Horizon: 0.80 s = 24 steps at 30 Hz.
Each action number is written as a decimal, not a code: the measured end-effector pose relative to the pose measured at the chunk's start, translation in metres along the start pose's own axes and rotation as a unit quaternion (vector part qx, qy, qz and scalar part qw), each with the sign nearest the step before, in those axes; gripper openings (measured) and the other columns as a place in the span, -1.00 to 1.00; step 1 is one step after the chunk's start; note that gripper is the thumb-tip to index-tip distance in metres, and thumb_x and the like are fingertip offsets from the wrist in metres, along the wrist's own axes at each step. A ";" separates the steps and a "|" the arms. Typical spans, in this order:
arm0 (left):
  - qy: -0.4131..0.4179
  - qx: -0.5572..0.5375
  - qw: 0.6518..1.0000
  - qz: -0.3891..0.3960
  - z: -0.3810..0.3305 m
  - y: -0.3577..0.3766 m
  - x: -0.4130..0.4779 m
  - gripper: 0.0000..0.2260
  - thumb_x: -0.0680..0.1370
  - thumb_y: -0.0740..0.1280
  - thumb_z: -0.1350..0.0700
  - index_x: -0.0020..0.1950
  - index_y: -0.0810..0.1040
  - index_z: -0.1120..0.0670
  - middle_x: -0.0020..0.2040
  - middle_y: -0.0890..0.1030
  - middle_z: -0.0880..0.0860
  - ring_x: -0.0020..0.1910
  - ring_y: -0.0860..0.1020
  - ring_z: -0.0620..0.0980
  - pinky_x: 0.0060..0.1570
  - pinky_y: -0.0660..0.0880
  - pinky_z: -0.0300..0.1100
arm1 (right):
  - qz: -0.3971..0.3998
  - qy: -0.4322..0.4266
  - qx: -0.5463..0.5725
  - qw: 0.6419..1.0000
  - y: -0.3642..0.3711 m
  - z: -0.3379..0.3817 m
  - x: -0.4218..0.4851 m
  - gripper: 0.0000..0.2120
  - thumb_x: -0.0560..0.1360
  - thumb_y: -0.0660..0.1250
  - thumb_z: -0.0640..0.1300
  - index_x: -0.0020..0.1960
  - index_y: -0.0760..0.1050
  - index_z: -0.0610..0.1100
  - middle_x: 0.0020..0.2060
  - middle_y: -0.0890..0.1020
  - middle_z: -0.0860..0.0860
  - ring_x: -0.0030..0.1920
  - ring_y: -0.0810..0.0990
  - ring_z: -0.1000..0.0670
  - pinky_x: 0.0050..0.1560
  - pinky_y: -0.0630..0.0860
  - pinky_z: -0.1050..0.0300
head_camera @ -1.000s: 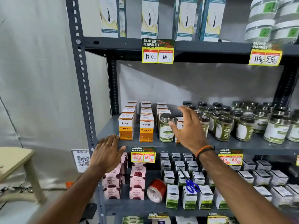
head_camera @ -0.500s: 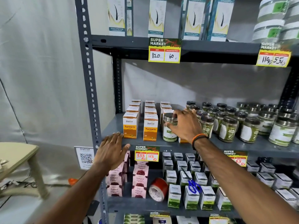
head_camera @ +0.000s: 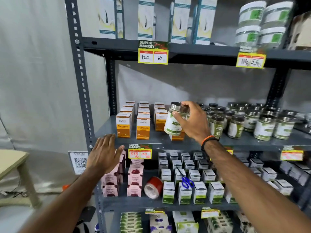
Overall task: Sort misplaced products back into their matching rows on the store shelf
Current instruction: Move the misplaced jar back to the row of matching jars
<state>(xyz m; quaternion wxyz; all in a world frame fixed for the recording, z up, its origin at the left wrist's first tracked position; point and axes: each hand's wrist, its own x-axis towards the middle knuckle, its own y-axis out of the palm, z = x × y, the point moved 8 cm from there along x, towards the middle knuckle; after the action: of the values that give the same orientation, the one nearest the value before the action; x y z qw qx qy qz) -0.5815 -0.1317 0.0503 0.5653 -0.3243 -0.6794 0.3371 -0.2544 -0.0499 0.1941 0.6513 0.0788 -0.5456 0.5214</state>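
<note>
A green-labelled jar (head_camera: 175, 121) with a metal lid was gripped by the right hand (head_camera: 191, 121), fingers over the lid and thumb against the label. The jar was held tilted, lifted clear of the middle shelf (head_camera: 151, 140), in front of the turmeric boxes (head_camera: 143, 126) and just above one orange box at the shelf front. The matching row of jars (head_camera: 249, 121) stood further to the right on the same shelf. The left hand (head_camera: 105, 153) was spread flat with nothing in it, its fingertips laid at the front edge of the middle shelf, near a price tag (head_camera: 140, 151). A red tape roll (head_camera: 153, 187) and blue scissors (head_camera: 186, 181) were seen on the shelf below.
</note>
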 end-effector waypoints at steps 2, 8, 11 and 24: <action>0.018 0.010 0.999 -0.035 -0.022 -0.013 -0.008 -0.32 0.65 -0.03 -0.29 0.53 0.27 0.21 0.48 0.41 0.27 0.48 0.34 0.23 0.51 0.22 0.19 | -0.014 0.014 0.002 1.000 -0.028 -0.017 -0.007 -0.49 0.47 0.37 0.26 0.27 0.53 -0.05 0.11 0.62 0.03 0.07 0.57 0.04 0.11 0.52 0.06; 0.121 0.053 0.987 -0.087 -0.148 -0.034 -0.014 -0.35 0.65 0.06 -0.22 0.51 0.31 0.28 0.45 0.44 0.31 0.48 0.33 0.28 0.56 0.09 0.13 | -0.065 0.047 -0.003 0.997 -0.128 -0.090 -0.027 -0.47 0.43 0.39 0.25 0.28 0.53 -0.03 0.14 0.63 0.03 0.09 0.60 0.01 0.15 0.55 -0.01; 0.158 0.045 0.982 -0.090 -0.232 -0.022 -0.009 -0.36 0.65 0.06 -0.19 0.51 0.33 0.28 0.46 0.44 0.30 0.48 0.34 0.27 0.55 0.12 0.13 | -0.088 0.067 0.000 0.994 -0.183 -0.146 -0.038 -0.47 0.41 0.40 0.23 0.28 0.54 -0.02 0.14 0.63 0.01 0.11 0.60 -0.01 0.17 0.54 0.00; 0.175 -0.063 0.982 0.012 -0.578 0.092 0.027 -0.42 0.67 -0.02 -0.14 0.56 0.25 0.21 0.50 0.39 0.22 0.51 0.28 0.22 0.49 0.26 0.12 | -0.065 0.138 -0.034 0.988 -0.357 -0.402 -0.059 -0.47 0.41 0.49 0.18 0.32 0.53 0.02 0.15 0.61 0.07 0.16 0.58 0.02 0.24 0.52 0.03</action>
<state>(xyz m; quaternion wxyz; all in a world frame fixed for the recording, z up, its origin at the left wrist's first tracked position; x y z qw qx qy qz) -0.0096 -0.0045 0.0663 0.6497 -0.4212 -0.5863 0.2380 0.2799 0.0264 0.1564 0.7552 0.0192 -0.4618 0.4647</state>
